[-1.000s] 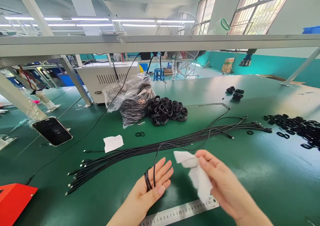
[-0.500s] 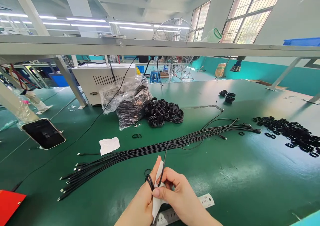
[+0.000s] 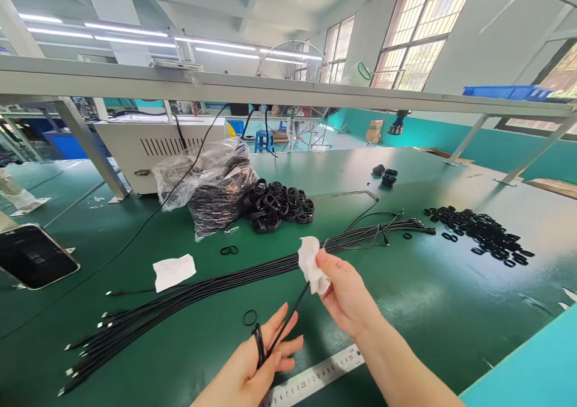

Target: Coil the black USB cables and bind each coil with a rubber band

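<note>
My left hand (image 3: 265,359) is low in the middle, its fingers loosely extended, with a thin black cable (image 3: 295,308) running across the palm under the thumb. Black rubber rings (image 3: 258,345) are looped round this hand. Up and to the right, my right hand (image 3: 347,296) pinches a crumpled white tissue (image 3: 310,261) round the cable, which is stretched between both hands. Beneath them a steel ruler (image 3: 315,378) lies on the green table. Behind, a long bundle of black cables (image 3: 234,281) with metal plug ends crosses diagonally. One loose black ring (image 3: 249,317) lies near my left hand.
A pile of black rings (image 3: 478,232) is at right. Coiled black cables (image 3: 277,205) sit beside a clear plastic bag (image 3: 216,190). At left are a white paper slip (image 3: 174,272) and a phone (image 3: 38,257). A shelf beam (image 3: 270,91) spans overhead.
My right hand has moved up and away from my left with the tissue along the cable. My left fingers have spread more. The view has turned right.
</note>
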